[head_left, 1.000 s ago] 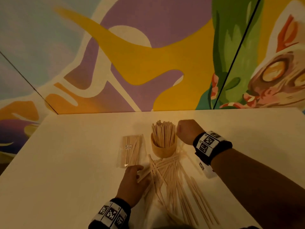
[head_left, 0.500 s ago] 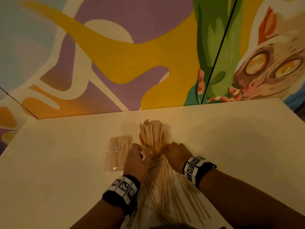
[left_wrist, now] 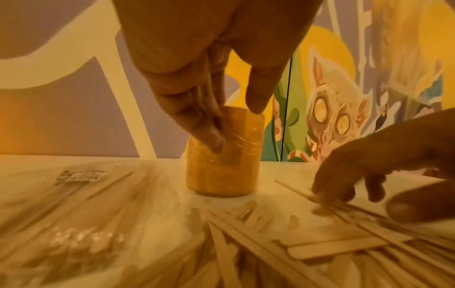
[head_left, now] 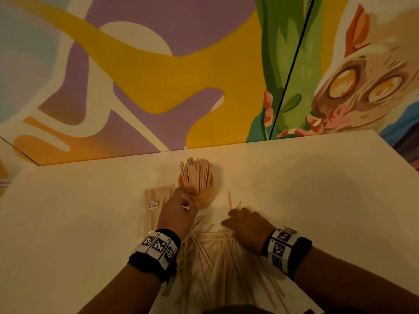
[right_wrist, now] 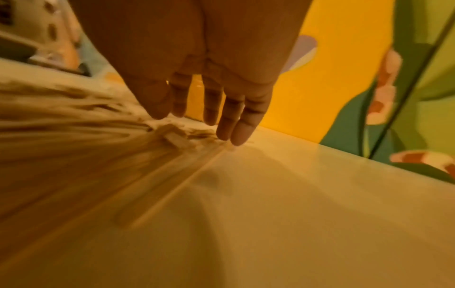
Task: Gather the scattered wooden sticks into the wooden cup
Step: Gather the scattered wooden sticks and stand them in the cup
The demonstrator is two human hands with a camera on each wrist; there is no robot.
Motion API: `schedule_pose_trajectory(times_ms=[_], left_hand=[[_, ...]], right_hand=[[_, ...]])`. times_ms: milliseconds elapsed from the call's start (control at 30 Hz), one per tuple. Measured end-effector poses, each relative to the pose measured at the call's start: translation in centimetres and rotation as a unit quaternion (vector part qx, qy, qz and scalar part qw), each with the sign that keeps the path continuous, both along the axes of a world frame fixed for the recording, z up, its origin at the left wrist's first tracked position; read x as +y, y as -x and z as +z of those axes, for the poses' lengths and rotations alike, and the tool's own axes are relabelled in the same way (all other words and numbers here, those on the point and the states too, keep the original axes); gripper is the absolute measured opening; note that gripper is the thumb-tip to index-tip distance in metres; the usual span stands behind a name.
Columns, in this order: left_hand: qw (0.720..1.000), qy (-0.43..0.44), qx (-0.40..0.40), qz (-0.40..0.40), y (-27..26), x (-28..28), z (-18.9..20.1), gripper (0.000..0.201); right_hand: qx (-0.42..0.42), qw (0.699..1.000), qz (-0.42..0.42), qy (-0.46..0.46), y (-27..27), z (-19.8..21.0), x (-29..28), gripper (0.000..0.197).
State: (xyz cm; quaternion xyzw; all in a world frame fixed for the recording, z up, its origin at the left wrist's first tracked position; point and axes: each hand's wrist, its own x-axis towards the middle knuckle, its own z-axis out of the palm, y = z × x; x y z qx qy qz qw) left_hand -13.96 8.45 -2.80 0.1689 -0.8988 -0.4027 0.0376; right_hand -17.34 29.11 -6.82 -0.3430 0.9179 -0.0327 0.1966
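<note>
A white table (head_left: 317, 200) stands against a wall painted with a bright mural (head_left: 158, 75) of purple and yellow shapes and a wide-eyed creature. The left hand (head_left: 176, 214) has its fingers (left_wrist: 206, 134) and thumb curled round the near side of the upright wooden cup (head_left: 204, 196), which stands on the table packed with sticks. The right hand (head_left: 247, 227), fingers (right_wrist: 236, 117) straight and slightly spread, presses down on the scattered wooden sticks (head_left: 215, 252) fanned between the wrists, while a clear packet of sticks (head_left: 154, 205) lies just left of the cup.
</note>
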Motion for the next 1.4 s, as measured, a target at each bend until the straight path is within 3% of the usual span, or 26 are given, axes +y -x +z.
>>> schedule_pose_trajectory(times_ms=[100,167,267,433,567,633,733,833,1067,1233,1400], left_hand=[[0.99,0.076,-0.109,-0.036,-1.9,-0.2,0.2,0.032],[0.954,0.141,-0.227,-0.134,-3.0,0.1,0.3,0.017],[0.909,0.137,-0.324,-0.224,-4.3,0.7,-0.5,0.022],[0.916,0.163,-0.265,-0.253,-4.6,1.6,-1.5,0.025],[0.912,0.196,-0.251,-0.259,-5.2,2.1,-2.0,0.033],[0.905,0.212,-0.253,-0.267,-5.7,2.1,-2.4,0.038],[0.908,0.194,-0.236,-0.286,-6.6,2.0,-2.5,0.037],[0.933,0.159,-0.193,-0.258,-7.4,1.5,-3.0,0.039],[0.956,0.099,-0.179,-0.208,-8.8,0.7,-2.6,0.043],[0.96,0.076,-0.177,-0.204,-9.3,0.8,-2.2,0.039],[0.973,0.056,-0.139,-0.173,-9.1,1.4,-2.0,0.035]], right_hand=[[-0.053,0.978,-0.202,0.025,0.7,2.3,1.3,0.049],[-0.125,0.964,-0.23,-0.049,0.4,3.1,2.1,0.063],[-0.193,0.95,-0.231,-0.087,-1.2,2.8,1.5,0.065],[-0.139,0.963,-0.233,-0.014,-1.7,1.6,-1.2,0.051],[-0.147,0.945,-0.291,0.027,-2.4,1.4,-2.1,0.092],[-0.12,0.958,-0.262,0.002,-3.0,1.1,-2.5,0.098],[-0.093,0.965,-0.244,0.007,-3.4,0.4,-3.0,0.073],[-0.13,0.955,-0.267,0.018,-3.2,0.4,-3.3,0.051],[-0.153,0.953,-0.258,-0.031,-1.5,0.5,-3.2,0.034],[-0.192,0.927,-0.318,0.056,0.0,1.1,-1.7,0.028],[-0.279,0.845,-0.397,0.228,0.2,2.0,-1.0,0.019]])
